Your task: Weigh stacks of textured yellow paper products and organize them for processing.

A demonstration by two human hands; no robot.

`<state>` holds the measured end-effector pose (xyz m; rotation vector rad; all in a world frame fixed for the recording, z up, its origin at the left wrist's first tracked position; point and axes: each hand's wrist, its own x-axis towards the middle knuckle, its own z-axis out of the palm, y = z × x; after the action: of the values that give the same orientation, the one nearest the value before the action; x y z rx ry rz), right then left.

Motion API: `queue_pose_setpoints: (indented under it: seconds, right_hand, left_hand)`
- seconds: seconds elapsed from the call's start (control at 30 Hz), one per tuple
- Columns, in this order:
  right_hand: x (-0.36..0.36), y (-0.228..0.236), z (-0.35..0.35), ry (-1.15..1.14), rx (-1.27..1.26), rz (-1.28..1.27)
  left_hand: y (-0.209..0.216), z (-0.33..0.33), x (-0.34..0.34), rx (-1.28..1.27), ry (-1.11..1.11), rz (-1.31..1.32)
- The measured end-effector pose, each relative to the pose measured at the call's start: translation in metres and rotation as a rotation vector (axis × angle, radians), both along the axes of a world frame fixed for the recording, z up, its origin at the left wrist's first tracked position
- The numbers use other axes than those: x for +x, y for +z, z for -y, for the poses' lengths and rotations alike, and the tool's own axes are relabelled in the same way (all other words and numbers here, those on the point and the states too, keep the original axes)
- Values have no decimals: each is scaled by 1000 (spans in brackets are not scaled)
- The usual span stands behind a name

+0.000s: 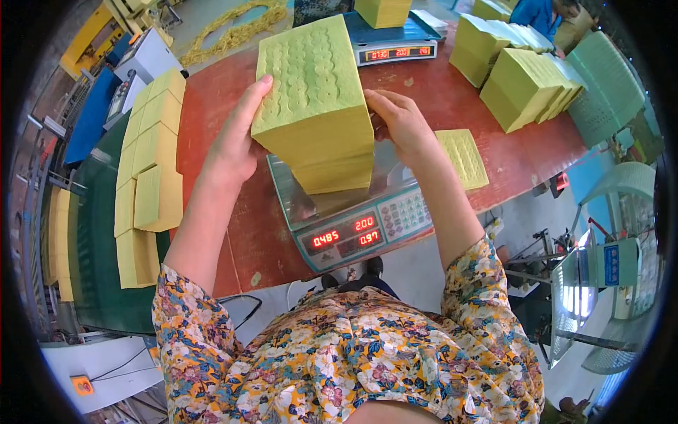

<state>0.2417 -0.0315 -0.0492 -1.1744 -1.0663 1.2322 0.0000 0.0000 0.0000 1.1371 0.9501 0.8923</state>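
Note:
A tall stack of yellow paper sheets, its top pressed with rows of wavy marks, stands over the metal pan of a digital scale. My left hand is closed on the stack's left side, the thumb lying along the top edge. From the right, my right hand grips the opposite side, its fingertips partly hidden behind the paper. The stack hides most of the pan; whether its whole weight rests there I cannot tell. Red digits glow on the scale's front panel, beside a keypad.
A small yellow sheet pile lies right of the scale on the red table. Yellow stacks line the left side; more stacks stand far right, near a person in blue. A second scale bears another stack behind.

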Motion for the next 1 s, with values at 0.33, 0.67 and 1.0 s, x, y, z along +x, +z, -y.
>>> queue_pose_setpoints:
  seconds: [0.33, 0.67, 1.0]
  right_hand:
    - [-2, -10, 2, -28, 33, -42]
    - [-3, -20, 12, -134, 101, 186]
    - [-18, -64, -16, -205, 192, -99]
  left_hand:
    - [-11, 1, 3, 62, 20, 48]
    - [-13, 13, 7, 142, 103, 23]
    - [-107, -28, 42, 9, 301, 216]
